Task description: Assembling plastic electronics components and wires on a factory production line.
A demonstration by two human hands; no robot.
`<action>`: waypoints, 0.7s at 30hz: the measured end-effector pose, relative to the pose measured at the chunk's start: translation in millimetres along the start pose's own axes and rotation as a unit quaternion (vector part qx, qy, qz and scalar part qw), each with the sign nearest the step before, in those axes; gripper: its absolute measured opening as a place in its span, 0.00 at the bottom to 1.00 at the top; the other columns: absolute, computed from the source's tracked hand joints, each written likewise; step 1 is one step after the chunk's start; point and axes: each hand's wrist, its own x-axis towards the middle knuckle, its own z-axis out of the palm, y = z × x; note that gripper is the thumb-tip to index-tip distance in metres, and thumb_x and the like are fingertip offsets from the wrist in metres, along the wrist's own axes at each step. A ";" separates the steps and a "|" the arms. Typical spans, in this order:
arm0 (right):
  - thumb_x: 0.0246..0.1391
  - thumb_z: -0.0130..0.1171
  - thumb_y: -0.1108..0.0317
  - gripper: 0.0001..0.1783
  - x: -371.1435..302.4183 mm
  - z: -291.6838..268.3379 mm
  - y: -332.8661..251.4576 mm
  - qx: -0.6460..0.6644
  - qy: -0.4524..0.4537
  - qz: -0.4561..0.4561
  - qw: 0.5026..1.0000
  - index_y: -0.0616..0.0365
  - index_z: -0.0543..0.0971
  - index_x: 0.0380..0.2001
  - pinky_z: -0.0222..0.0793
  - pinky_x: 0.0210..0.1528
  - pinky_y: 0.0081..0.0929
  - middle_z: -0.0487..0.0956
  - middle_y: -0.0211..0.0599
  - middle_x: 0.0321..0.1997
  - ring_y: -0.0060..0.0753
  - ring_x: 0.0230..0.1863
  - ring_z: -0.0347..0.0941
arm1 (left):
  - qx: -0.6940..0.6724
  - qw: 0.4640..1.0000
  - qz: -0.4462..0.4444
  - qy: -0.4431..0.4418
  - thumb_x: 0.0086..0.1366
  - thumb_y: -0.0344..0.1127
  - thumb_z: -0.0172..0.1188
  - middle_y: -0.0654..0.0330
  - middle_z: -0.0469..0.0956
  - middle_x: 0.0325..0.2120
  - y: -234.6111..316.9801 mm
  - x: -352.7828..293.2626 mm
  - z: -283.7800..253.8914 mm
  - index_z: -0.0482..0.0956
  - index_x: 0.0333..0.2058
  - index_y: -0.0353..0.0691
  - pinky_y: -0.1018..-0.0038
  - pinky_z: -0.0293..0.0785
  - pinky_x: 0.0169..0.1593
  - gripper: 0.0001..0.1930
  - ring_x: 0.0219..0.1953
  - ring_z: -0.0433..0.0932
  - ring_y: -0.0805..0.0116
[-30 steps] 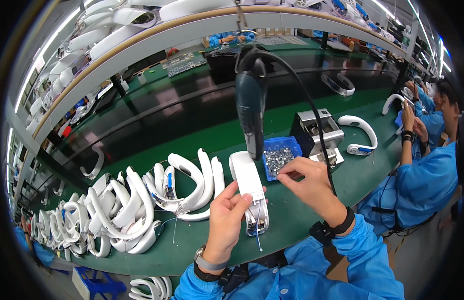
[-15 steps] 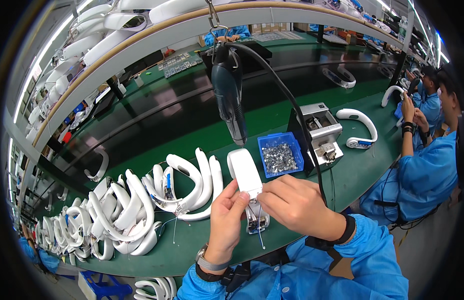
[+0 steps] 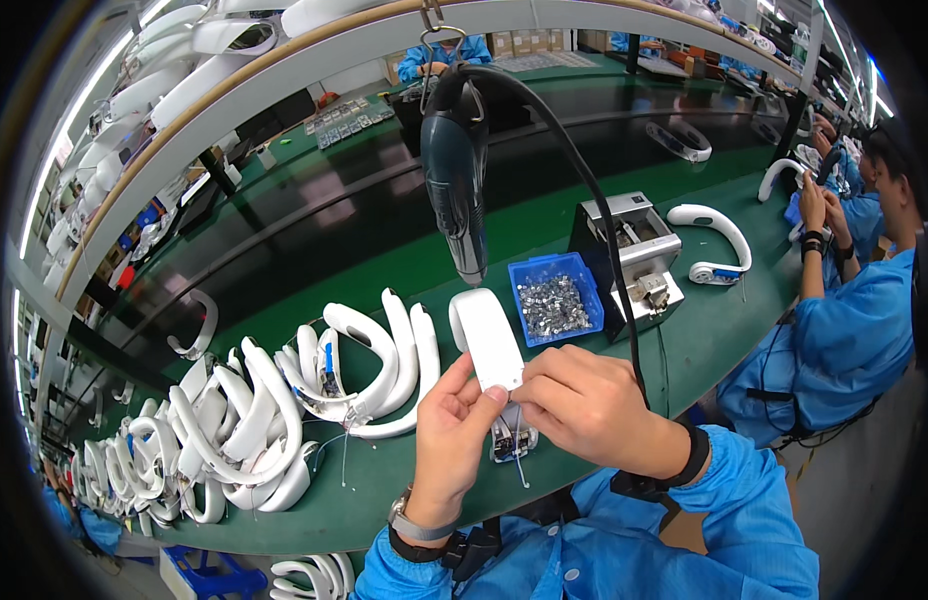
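Observation:
A white curved neck fan stands on the green bench in front of me. My left hand grips its lower left side, the thumb pressed on the casing near its lower edge. Closed in a pinch, my right hand is at the casing's lower right corner; whatever is between those fingertips is hidden. Below both hands, the fan's open end shows inner parts, and a thin pale wire hangs from it. A dark electric screwdriver hangs, tip down, just above the fan.
A blue bin of small metal parts stands beside a silver-and-black machine. A black cable droops past my right hand. Several white neck fans are heaped at left; another lies at right. A co-worker sits to the right.
The view has shifted slightly. Both hands keep their places on the neck fan, with the right fingertips still at the casing's lower corner.

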 end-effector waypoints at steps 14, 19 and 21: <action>0.44 0.67 0.72 0.07 -2.3 7.8 2.8 0.068 0.043 0.054 0.995 0.54 0.78 0.27 0.71 0.27 0.25 0.74 0.28 0.29 0.29 0.27 0.74 | 0.009 1.000 -0.003 0.010 0.67 0.29 0.57 0.52 0.79 0.49 -1.9 1.6 0.0 0.60 0.63 0.27 0.76 0.74 0.51 0.29 0.49 0.79 0.69; 0.43 0.66 0.73 0.07 -7.3 11.0 4.1 -0.007 0.063 -0.012 0.998 0.55 0.79 0.29 0.71 0.26 0.24 0.75 0.28 0.30 0.28 0.26 0.74 | 0.005 1.000 -0.011 0.009 0.67 0.24 0.55 0.52 0.79 0.49 1.4 0.7 -0.3 0.61 0.62 0.26 0.76 0.74 0.52 0.26 0.49 0.79 0.70; 0.42 0.66 0.73 0.08 -8.7 16.7 6.6 0.040 0.087 0.013 0.995 0.56 0.78 0.29 0.71 0.25 0.25 0.75 0.29 0.31 0.29 0.25 0.74 | 0.009 1.000 -0.012 0.010 0.67 0.23 0.55 0.51 0.79 0.49 1.0 1.6 0.5 0.61 0.62 0.25 0.76 0.74 0.52 0.26 0.49 0.79 0.71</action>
